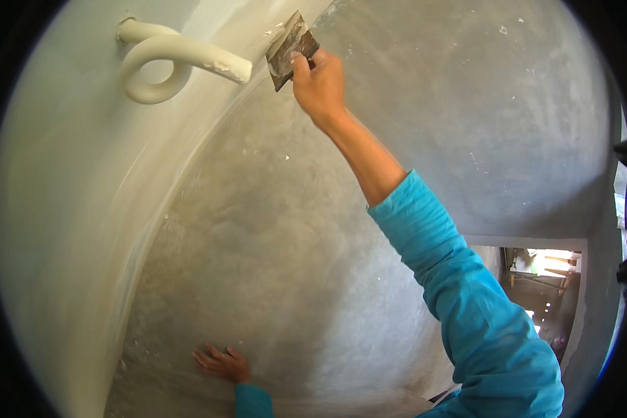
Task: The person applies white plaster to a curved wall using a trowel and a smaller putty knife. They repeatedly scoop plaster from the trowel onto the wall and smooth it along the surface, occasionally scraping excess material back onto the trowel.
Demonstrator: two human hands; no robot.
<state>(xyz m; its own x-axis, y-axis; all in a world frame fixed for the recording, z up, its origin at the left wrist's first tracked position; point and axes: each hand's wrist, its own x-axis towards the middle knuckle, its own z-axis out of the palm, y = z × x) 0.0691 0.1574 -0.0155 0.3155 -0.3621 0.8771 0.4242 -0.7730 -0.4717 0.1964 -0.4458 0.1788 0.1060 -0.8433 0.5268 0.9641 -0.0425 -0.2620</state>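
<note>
My right hand (319,87) reaches up, its fingers closed around a putty knife (290,50). The broad, dark blade is smeared with pale filler and sits at the seam where the white ceiling (70,188) meets the grey wall (258,230). Any handle is hidden in my grip. Low in the picture, my left hand (221,364) rests against the grey wall with fingers spread, holding nothing. Both arms wear turquoise sleeves.
A cream looped pipe (157,70) sticks out of the ceiling just left of the blade, its cut end pointing at it. At lower right, a wall opening (582,279) looks down on a lit area with a wooden frame.
</note>
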